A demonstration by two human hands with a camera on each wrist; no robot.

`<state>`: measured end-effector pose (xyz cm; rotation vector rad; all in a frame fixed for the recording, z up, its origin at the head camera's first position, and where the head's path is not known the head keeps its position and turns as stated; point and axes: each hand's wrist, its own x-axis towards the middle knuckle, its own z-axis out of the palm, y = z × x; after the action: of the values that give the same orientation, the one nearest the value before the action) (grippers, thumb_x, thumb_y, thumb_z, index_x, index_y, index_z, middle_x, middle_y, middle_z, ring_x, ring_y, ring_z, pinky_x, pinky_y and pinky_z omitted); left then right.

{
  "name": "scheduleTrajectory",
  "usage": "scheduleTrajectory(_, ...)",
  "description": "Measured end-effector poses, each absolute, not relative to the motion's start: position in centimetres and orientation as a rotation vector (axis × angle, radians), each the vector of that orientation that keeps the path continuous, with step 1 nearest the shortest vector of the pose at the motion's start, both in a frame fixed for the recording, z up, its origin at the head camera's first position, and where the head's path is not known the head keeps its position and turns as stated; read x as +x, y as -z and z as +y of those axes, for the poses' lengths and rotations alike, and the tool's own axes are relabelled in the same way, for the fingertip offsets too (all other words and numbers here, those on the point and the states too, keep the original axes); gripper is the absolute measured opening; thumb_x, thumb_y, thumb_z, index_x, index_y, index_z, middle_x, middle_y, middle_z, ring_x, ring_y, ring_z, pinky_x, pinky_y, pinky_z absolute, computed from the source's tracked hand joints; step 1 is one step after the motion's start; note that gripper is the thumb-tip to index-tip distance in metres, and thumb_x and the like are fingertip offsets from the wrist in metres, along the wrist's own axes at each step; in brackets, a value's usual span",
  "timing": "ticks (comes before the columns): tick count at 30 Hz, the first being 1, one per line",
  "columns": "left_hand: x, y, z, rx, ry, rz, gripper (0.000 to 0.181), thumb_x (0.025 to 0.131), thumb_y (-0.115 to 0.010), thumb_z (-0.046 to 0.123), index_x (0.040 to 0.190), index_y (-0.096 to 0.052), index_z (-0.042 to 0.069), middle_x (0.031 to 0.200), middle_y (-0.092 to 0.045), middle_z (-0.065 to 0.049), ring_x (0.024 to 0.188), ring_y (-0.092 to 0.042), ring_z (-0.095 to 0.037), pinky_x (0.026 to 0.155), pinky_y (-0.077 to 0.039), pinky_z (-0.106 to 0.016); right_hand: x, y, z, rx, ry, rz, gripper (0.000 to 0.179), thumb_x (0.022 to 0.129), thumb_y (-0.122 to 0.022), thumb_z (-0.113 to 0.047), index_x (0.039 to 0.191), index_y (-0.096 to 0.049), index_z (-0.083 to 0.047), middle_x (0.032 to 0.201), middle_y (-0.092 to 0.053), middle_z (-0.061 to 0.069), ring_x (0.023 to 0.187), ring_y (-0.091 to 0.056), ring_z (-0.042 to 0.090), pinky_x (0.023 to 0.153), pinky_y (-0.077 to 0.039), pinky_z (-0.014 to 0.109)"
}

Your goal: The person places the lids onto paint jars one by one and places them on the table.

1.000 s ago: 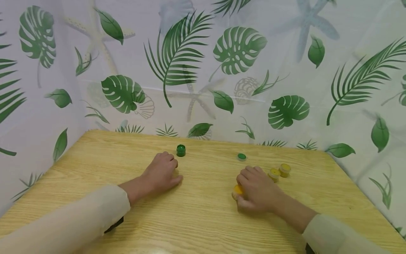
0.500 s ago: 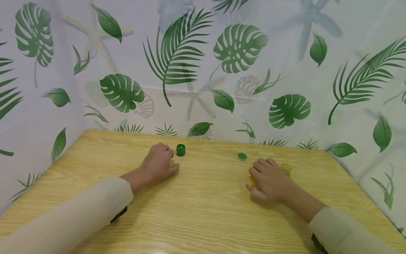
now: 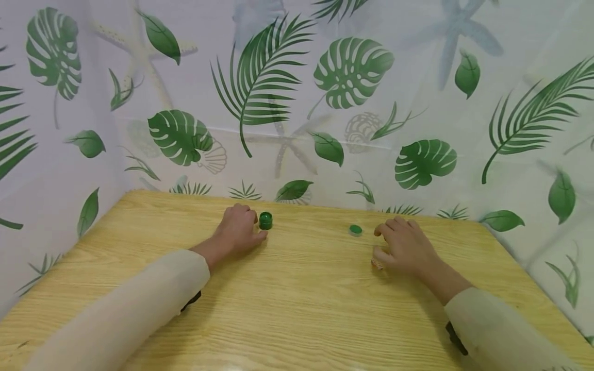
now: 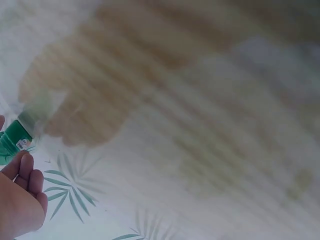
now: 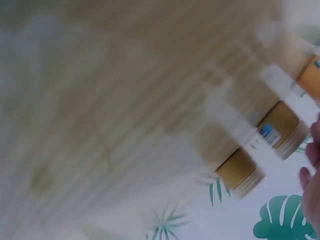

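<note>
My left hand [image 3: 237, 229] is at the left of a small green jar [image 3: 265, 220] on the wooden table, with its index finger and thumb close to the jar. In the left wrist view, fingers lie near the green jar [image 4: 16, 139]; whether they touch it I cannot tell. My right hand [image 3: 403, 245] has its thumb and index finger spread apart. An orange jar [image 3: 377, 264] shows partly below the right thumb. In the right wrist view, this orange jar [image 5: 311, 77] stands beside two yellow-brown jars [image 5: 282, 129], which the right hand hides in the head view.
A flat green disc [image 3: 355, 230] with a pale rim, like a lid, lies left of my right hand. The wooden table [image 3: 287, 309] ends at the back against a leaf-printed curtain [image 3: 287, 170].
My right hand has moved right and back with the orange jar to the yellow-brown jars, and its fingers have spread off it. My left hand has moved closer to the green jar.
</note>
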<state>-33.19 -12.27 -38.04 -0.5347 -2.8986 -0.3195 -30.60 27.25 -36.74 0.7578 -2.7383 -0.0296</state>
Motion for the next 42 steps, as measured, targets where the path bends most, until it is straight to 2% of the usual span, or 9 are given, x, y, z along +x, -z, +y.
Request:
scheduleTrajectory(2, -33.5, 38.2, -12.3, -0.501, 0.306, -2.921, 0.039, 0.087, -0.067, 0.042, 0.074, -0.059, 0.006, 0.081, -0.057, -0.007, 0.091, -0.055, -0.031, 0.089, -0.043, -0.048, -31.2, 36.7, 26.6, 0.665, -0.017, -2.838, 0.035, 0.088, -0.053, -0.032, 0.107, -0.067, -0.006, 0.108, -0.066, 0.011, 0.105, -0.054, 0.033, 0.088, -0.039, 0.053)
scheduleTrajectory(6, -33.8, 38.4, -12.4, -0.454, 0.316, -2.961, 0.042, 0.087, -0.066, 0.044, 0.072, -0.058, 0.006, 0.081, -0.056, -0.007, 0.090, -0.054, -0.031, 0.089, -0.043, -0.049, -32.3, 36.6, 25.3, 0.538, -0.026, -2.989, 0.043, 0.093, -0.051, -0.038, 0.113, -0.067, -0.004, 0.117, -0.065, 0.015, 0.117, -0.053, 0.040, 0.092, -0.039, 0.059)
scheduleTrajectory(11, -34.2, 38.4, -12.5, -0.444, 0.368, -2.976, 0.040, 0.087, -0.066, 0.043, 0.072, -0.057, 0.007, 0.081, -0.055, -0.008, 0.090, -0.052, -0.031, 0.088, -0.041, -0.049, -33.7, 36.5, 24.0, 0.431, 0.006, -3.081, 0.054, 0.096, -0.048, -0.042, 0.126, -0.063, 0.000, 0.125, -0.063, 0.020, 0.119, -0.054, 0.044, 0.094, -0.041, 0.063)
scheduleTrajectory(13, -34.5, 38.4, -12.3, -0.450, 0.376, -2.981, 0.040, 0.087, -0.066, 0.043, 0.072, -0.057, 0.006, 0.081, -0.055, -0.008, 0.090, -0.052, -0.030, 0.086, -0.041, -0.049, -34.3, 36.6, 23.6, 0.418, 0.033, -3.099, 0.054, 0.097, -0.046, -0.043, 0.123, -0.064, 0.000, 0.126, -0.063, 0.021, 0.116, -0.055, 0.044, 0.092, -0.043, 0.062)
scheduleTrajectory(19, -35.5, 38.6, -11.5, -0.461, 0.328, -3.032, 0.042, 0.089, -0.065, 0.044, 0.086, -0.061, 0.003, 0.087, -0.056, -0.010, 0.093, -0.052, -0.030, 0.085, -0.041, -0.047, -35.6, 37.0, 23.1, 0.396, 0.022, -3.165, 0.042, 0.094, -0.050, -0.042, 0.104, -0.066, -0.005, 0.107, -0.066, 0.014, 0.100, -0.058, 0.035, 0.083, -0.042, 0.054)
scheduleTrajectory(22, -35.8, 38.7, -11.2, -0.473, 0.308, -3.048, 0.042, 0.091, -0.062, 0.044, 0.090, -0.061, 0.002, 0.088, -0.056, -0.010, 0.093, -0.051, -0.030, 0.083, -0.040, -0.046, -35.9, 37.2, 23.0, 0.378, -0.011, -3.176, 0.037, 0.092, -0.054, -0.041, 0.100, -0.064, -0.006, 0.098, -0.065, 0.010, 0.094, -0.058, 0.031, 0.083, -0.041, 0.053)
scheduleTrajectory(29, -36.0, 38.7, -10.9, -0.475, 0.302, -3.056, 0.037, 0.092, -0.060, 0.041, 0.085, -0.059, 0.004, 0.086, -0.056, -0.010, 0.092, -0.052, -0.030, 0.080, -0.040, -0.044, -36.0, 37.3, 22.9, 0.400, -0.039, -3.164, 0.038, 0.090, -0.057, -0.042, 0.103, -0.065, -0.007, 0.099, -0.066, 0.009, 0.095, -0.058, 0.030, 0.085, -0.040, 0.055)
scheduleTrajectory(37, -35.7, 38.5, -11.2, -0.474, 0.299, -3.063, 0.038, 0.093, -0.059, 0.041, 0.084, -0.058, 0.005, 0.087, -0.057, -0.010, 0.093, -0.053, -0.031, 0.080, -0.040, -0.044, -35.9, 37.1, 22.7, 0.460, -0.039, -3.121, 0.034, 0.091, -0.057, -0.042, 0.093, -0.065, -0.008, 0.090, -0.067, 0.005, 0.086, -0.060, 0.026, 0.085, -0.039, 0.055)
scheduleTrajectory(42, -35.2, 38.6, -11.4, -0.516, 0.259, -3.045, 0.038, 0.093, -0.060, 0.042, 0.088, -0.059, 0.004, 0.088, -0.057, -0.010, 0.091, -0.052, -0.030, 0.081, -0.040, -0.044, -35.6, 37.0, 22.8, 0.454, -0.091, -3.113, 0.039, 0.091, -0.057, -0.044, 0.095, -0.066, -0.006, 0.092, -0.068, 0.006, 0.088, -0.061, 0.027, 0.087, -0.038, 0.056)
